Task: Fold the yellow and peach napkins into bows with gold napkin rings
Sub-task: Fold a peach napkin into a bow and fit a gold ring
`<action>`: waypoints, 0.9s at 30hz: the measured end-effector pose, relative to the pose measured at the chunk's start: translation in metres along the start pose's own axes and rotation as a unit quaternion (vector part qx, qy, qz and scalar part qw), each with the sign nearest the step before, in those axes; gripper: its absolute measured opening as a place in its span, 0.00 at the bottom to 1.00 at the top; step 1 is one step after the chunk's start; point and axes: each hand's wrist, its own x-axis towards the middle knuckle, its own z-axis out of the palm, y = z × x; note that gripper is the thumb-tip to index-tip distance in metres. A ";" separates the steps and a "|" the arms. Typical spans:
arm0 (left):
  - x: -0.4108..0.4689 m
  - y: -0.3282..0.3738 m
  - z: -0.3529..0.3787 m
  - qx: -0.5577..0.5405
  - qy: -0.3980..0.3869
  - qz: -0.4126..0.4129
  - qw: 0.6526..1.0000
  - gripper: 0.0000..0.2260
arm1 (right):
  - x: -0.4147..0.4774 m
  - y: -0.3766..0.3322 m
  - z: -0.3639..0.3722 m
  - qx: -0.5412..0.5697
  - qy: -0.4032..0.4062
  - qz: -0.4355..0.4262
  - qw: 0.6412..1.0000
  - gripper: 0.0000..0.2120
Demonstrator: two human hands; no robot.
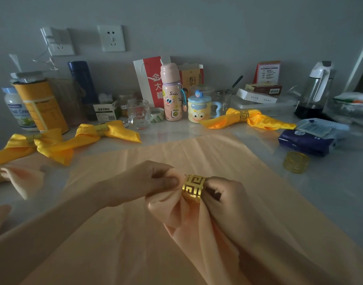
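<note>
— Pale surface (330,182) under a grey wall (197,21) with two sockets, I see. What lies in the middle?

— A flat peach cloth (115,243) covers the centre and the bottom of the frame. Over it both hands hold a gathered peach napkin (172,210). I cannot tell if it is the same piece or a second one.

— And the ring?

— The gold napkin ring (194,189) sits around the gathered napkin, between the two hands, a little below the centre of the frame.

— How is each grip?

— The left hand (143,182) pinches the bunched cloth with thumb and fingers, just left of the ring. The right hand (223,194) has its fingers curled on the ring's right side and grasps it together with the cloth there.

— What about the other napkins?

— A yellow bow (18,144) lies at the left edge and a second yellow bow (119,132) is just beside it; their tails touch. A third yellow bow (256,119) is at upper right, in front of a cartoon mug (198,109). A peach bow (24,179) with its ring is partly cut by the left edge.

— Anything else in gold?

— A spare gold ring (296,162) stands at the right, near a dark blue packet (306,140), apart from the hands.
</note>
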 end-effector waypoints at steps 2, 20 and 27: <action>0.000 0.001 0.004 0.004 0.059 0.032 0.998 0.08 | 0.000 0.000 0.000 0.007 -0.005 0.007 1.000 0.08; -0.003 0.017 0.010 0.171 0.027 0.126 0.977 0.02 | -0.005 -0.010 -0.004 0.125 -0.026 0.099 0.987 0.08; -0.002 -0.012 0.028 0.006 0.114 0.076 0.991 0.07 | 0.000 -0.001 -0.005 -0.004 -0.148 0.117 0.982 0.09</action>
